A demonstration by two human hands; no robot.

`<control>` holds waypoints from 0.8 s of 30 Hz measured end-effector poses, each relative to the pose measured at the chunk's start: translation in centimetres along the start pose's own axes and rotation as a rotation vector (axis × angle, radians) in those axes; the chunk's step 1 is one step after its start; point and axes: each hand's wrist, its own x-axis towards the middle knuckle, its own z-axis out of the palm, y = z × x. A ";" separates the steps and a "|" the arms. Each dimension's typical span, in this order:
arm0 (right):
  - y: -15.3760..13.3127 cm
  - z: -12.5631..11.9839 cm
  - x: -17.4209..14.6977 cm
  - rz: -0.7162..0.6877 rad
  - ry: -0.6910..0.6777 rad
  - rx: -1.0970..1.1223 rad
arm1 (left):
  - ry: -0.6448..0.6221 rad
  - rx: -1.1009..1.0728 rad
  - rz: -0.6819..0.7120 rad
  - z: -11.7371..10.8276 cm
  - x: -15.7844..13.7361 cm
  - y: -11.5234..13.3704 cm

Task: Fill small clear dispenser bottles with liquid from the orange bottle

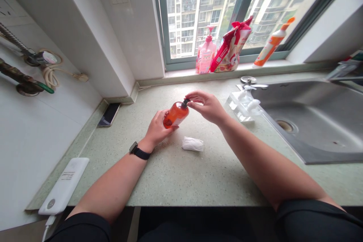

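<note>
An orange, see-through bottle [179, 112] with a black cap [185, 103] is tilted to the right above the counter. My left hand [159, 127] is wrapped round its body, covering part of it. At the neck, my right hand [205, 105] has its thumb and fingers closed on the black cap. A folded white tissue [193, 143] lies on the counter just below the bottle. Further right, next to the sink, sits a clear plastic holder [241, 106] with white pump heads on it.
The steel sink [304, 157] takes up the right side. On the windowsill stand a pink pump bottle [206, 55], a red bag [231, 47] and an orange-white bottle [270, 48]. A phone [109, 114] and a white power bank [64, 185] lie at the left.
</note>
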 end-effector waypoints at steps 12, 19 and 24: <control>-1.7 -1.9 0.2 -0.233 -0.220 -0.530 | 0.021 0.118 0.018 -0.1 0.0 0.0; -2.1 -2.1 -0.1 -0.263 -0.261 -0.620 | 0.003 0.095 0.022 -0.2 0.0 0.3; -2.2 -2.0 -0.2 -0.256 -0.292 -0.628 | -0.001 0.088 0.019 -0.2 0.1 0.2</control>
